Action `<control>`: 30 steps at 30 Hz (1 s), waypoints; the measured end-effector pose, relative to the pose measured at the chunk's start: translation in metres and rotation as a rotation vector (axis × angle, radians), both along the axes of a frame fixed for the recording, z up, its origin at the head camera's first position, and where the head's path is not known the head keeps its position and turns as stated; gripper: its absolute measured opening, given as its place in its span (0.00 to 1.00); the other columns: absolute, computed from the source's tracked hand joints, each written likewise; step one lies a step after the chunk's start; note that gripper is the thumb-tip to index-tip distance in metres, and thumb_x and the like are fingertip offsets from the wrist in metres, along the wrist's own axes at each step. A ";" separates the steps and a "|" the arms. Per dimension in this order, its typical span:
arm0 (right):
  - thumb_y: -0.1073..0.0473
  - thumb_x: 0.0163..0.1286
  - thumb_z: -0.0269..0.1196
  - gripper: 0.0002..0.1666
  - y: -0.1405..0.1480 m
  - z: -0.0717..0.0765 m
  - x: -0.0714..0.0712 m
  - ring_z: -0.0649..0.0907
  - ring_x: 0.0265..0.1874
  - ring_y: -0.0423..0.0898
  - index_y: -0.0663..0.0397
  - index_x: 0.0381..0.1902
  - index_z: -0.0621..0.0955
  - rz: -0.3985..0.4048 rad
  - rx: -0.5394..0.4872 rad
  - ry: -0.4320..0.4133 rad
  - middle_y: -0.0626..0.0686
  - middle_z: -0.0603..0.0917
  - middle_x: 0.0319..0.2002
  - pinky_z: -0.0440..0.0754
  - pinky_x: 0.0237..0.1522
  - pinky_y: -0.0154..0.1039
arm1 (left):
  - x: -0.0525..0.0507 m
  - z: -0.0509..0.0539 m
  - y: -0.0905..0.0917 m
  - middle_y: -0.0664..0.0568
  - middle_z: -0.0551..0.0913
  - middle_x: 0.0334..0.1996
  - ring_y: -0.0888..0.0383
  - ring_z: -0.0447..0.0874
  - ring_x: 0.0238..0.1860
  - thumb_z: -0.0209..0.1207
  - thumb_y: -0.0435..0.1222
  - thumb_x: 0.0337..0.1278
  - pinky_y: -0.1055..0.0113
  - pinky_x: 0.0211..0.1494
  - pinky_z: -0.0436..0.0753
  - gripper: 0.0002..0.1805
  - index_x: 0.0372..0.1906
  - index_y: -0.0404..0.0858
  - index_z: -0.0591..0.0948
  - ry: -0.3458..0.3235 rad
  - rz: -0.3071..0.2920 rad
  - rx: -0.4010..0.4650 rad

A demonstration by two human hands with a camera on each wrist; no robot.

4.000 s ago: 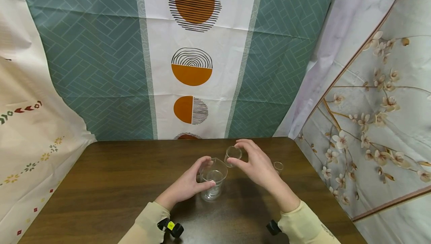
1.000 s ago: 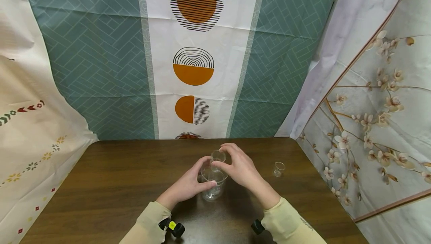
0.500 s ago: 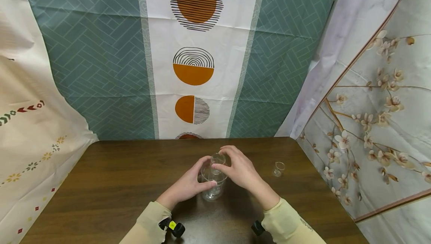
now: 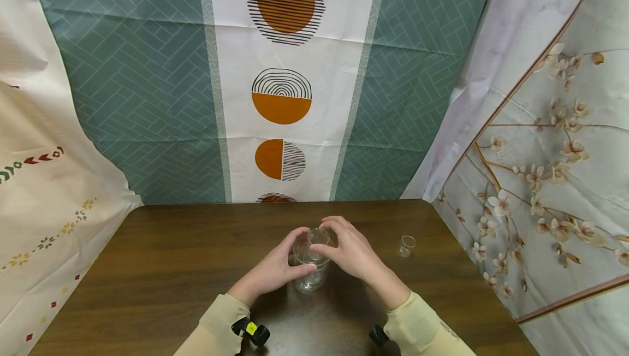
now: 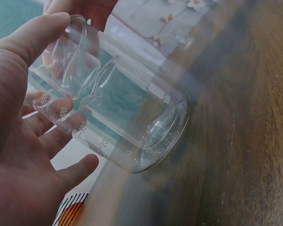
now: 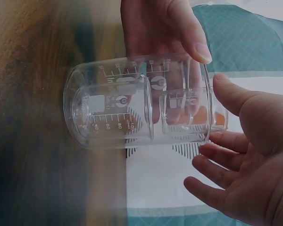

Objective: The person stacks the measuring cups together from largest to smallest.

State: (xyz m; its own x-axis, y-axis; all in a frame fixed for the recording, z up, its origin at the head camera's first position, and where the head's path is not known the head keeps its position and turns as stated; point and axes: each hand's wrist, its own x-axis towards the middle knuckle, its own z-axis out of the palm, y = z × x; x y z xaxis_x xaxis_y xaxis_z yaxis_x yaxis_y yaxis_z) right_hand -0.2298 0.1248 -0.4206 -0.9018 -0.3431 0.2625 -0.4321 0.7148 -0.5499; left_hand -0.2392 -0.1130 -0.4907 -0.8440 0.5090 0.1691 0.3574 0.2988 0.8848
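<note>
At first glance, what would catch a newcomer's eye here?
Probably the bold striped orange circle on the cloth behind the table. Then, near mid-table, the left hand holds a large glass beaker while the right hand holds a smaller beaker partly inside it, above a nested beaker. A tiny beaker stands apart toward the right.

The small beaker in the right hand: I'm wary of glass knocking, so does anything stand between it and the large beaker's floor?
Yes: an inner beaker stands inside the large beaker, below the small beaker. The right wrist view shows a gap between inner and small.
</note>
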 end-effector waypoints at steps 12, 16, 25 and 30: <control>0.38 0.71 0.78 0.31 0.000 -0.003 0.001 0.81 0.68 0.54 0.50 0.61 0.85 0.047 0.015 -0.025 0.50 0.80 0.71 0.82 0.65 0.59 | 0.001 0.001 0.000 0.47 0.68 0.81 0.42 0.67 0.81 0.74 0.50 0.72 0.36 0.80 0.67 0.47 0.86 0.48 0.61 0.003 0.013 -0.013; 0.38 0.71 0.77 0.31 0.000 -0.004 0.001 0.81 0.69 0.54 0.50 0.62 0.85 0.053 0.030 -0.035 0.51 0.80 0.71 0.82 0.65 0.60 | 0.002 0.001 0.000 0.47 0.68 0.81 0.41 0.67 0.81 0.73 0.50 0.72 0.35 0.80 0.67 0.47 0.86 0.48 0.60 0.012 0.009 -0.013; 0.37 0.72 0.76 0.31 0.001 -0.004 0.001 0.80 0.70 0.56 0.50 0.62 0.85 0.068 0.059 -0.048 0.52 0.80 0.70 0.82 0.65 0.60 | 0.001 0.001 0.000 0.49 0.70 0.79 0.43 0.68 0.80 0.73 0.50 0.72 0.35 0.80 0.67 0.47 0.85 0.48 0.60 0.026 -0.001 -0.005; 0.38 0.72 0.77 0.32 0.001 -0.003 -0.001 0.81 0.68 0.56 0.52 0.63 0.85 0.089 0.074 -0.050 0.52 0.81 0.69 0.82 0.64 0.60 | 0.001 0.002 0.000 0.49 0.70 0.79 0.43 0.68 0.80 0.73 0.51 0.72 0.36 0.81 0.67 0.48 0.86 0.47 0.60 0.025 -0.004 -0.005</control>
